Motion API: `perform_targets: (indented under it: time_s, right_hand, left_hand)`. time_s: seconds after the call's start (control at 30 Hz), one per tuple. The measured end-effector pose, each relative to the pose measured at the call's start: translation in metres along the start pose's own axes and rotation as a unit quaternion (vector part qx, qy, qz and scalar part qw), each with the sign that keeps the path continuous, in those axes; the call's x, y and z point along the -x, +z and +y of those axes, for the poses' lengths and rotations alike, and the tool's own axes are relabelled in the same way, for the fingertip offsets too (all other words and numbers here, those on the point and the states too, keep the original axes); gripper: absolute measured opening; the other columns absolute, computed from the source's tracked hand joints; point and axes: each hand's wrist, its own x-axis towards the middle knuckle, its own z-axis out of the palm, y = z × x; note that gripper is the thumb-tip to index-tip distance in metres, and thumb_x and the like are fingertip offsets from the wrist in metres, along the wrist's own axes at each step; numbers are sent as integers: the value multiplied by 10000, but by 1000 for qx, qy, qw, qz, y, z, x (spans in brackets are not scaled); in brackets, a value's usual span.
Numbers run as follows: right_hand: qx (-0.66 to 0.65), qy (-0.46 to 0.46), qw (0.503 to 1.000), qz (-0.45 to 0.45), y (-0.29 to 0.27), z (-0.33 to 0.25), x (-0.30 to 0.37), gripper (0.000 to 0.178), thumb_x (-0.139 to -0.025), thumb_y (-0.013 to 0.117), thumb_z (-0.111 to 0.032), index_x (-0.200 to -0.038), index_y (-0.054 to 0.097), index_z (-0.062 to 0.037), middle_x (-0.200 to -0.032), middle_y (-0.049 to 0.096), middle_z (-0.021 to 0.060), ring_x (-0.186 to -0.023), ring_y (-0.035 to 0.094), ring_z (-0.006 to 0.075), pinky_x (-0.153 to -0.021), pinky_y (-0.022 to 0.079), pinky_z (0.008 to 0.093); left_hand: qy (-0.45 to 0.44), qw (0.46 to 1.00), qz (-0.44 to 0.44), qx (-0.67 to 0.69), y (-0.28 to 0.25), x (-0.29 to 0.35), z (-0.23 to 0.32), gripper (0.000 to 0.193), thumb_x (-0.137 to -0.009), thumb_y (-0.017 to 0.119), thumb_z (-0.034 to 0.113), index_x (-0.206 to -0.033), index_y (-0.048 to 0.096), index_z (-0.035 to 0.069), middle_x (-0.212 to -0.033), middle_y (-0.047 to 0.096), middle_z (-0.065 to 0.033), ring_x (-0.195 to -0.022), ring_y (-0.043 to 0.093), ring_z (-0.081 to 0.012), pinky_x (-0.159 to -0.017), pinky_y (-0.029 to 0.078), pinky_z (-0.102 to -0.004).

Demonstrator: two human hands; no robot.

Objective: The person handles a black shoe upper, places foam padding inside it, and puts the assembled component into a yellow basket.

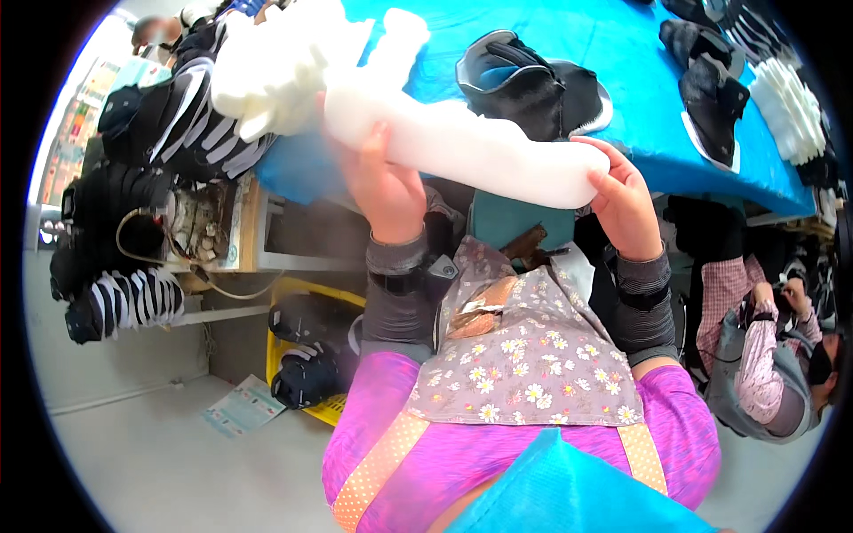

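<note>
Between my two hands I hold a long white shoe form (471,147), smooth and rounded at both ends, tilted down toward the right. My left hand (388,182) grips its thicker left end, thumb on the near side. At its narrower right end, my right hand (629,202) closes with the thumb in front and the fingers over the top edge. Just beyond the form, a black shoe (564,89) with a white sole edge stands open on the blue-covered table (635,71). A pile of similar white forms (280,67) lies to the left, close behind my left hand.
Black shoes with white soles (191,124) fill a rack at the left. More black shoes (711,102) and a white stack (786,111) are at the far right. A yellow crate (329,410) with dark shoes stands below left. Another person (769,373) sits at the right.
</note>
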Motion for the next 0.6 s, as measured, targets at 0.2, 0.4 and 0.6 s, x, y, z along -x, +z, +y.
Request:
perform_targets:
  time_s: [0.2,0.4,0.6]
  right_hand:
    - [39,-40,994,91,8,17,13,367,-963,623,-110,-1295,573,37,-1199,649,89,-1094,612,153,-982,461,288]
    - [124,-120,985,-9,40,10,27,532,-950,623,-39,-1440,432,40,-1391,531,118,-1249,528,168,-1058,422,328]
    - [142,-116,983,-32,50,9,34,556,-918,653,7,-1431,442,44,-1377,541,127,-1182,578,171,-973,498,296]
  left_hand:
    - [250,915,-108,-298,1,36,-21,461,-919,581,124,-1322,357,105,-1441,401,-295,-1324,456,-402,-1085,397,-497]
    - [181,909,-290,-237,1,73,-29,330,-1021,505,404,-1233,379,185,-1531,262,-324,-1415,314,-450,-1134,296,-541]
    - [240,884,-293,-272,7,76,-30,295,-988,556,325,-1213,461,161,-1472,363,-293,-1406,281,-472,-1112,289,-586]
